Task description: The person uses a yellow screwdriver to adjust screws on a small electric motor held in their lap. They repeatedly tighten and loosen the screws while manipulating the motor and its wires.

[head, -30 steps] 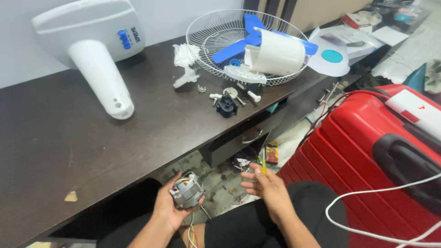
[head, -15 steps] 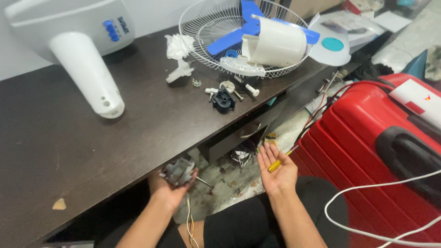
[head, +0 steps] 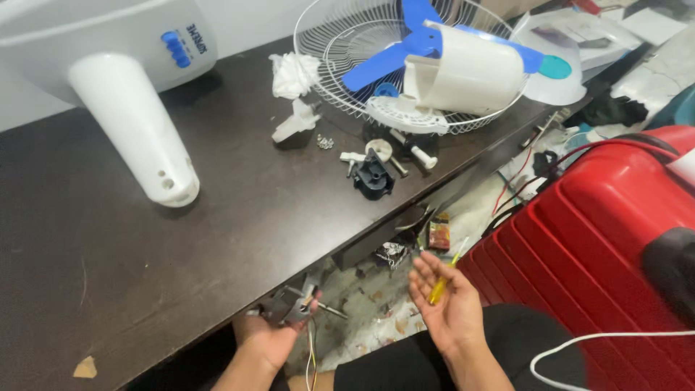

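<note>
Fingers, left hand [head: 271, 337]: grasping small grey metal fan motor [head: 288, 305] with trailing wires.
Fingers, right hand [head: 447, 308]: loosely spread, yellow-handled screwdriver [head: 443, 282] lying across them.

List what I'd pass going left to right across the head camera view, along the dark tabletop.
White cone-shaped fan stand → crumpled white cloth → small black plastic part → white cylindrical motor housing on the wire fan grille → red hard-shell suitcase.

A single head-worn camera looks steeply down and forward from above the seated person's lap, close to both hands at the bottom edge. It faces across the dark table [head: 145, 261], whose far side fills the upper frame, with a red suitcase [head: 608, 253] cut off at the right.
</note>
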